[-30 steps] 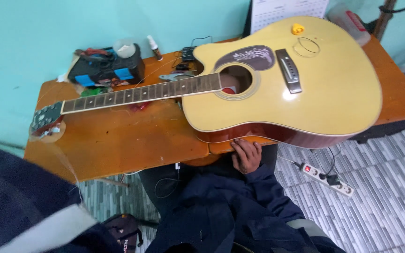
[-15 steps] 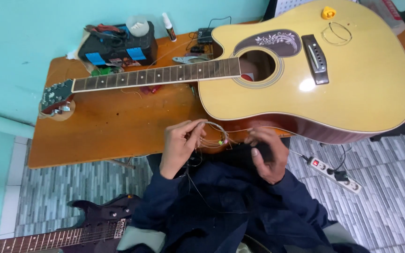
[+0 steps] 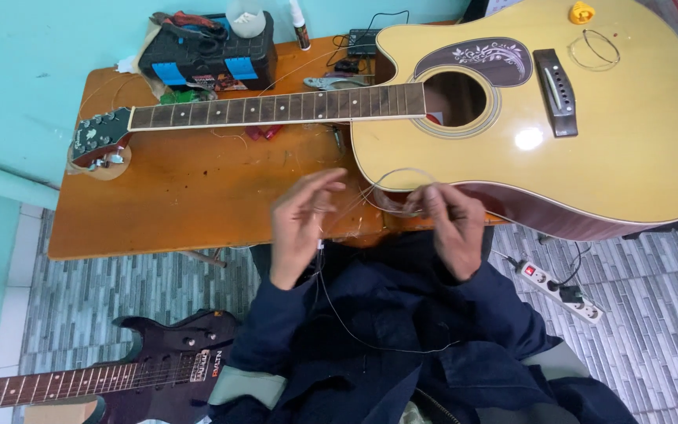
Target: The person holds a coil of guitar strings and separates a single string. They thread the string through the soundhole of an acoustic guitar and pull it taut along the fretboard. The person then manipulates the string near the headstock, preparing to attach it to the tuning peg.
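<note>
hands raised, thin coiled string (image 3: pixel 402 192)

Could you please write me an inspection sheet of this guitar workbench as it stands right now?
Surface: orange-brown wooden table, glossy, scuffed.
Job's things: yellow acoustic guitar lying flat, no strings over the neck; thin coiled wire string between both hands.
Clutter: black toolbox with blue latches, pliers, yellow knob and a spare wire loop on the guitar top.
Grippers: left hand blurred, fingers at the string; right hand pinching the coil.
Cables: white power strip on the floor.
Surroundings: dark electric guitar on grey tiled floor, turquoise wall.
</note>
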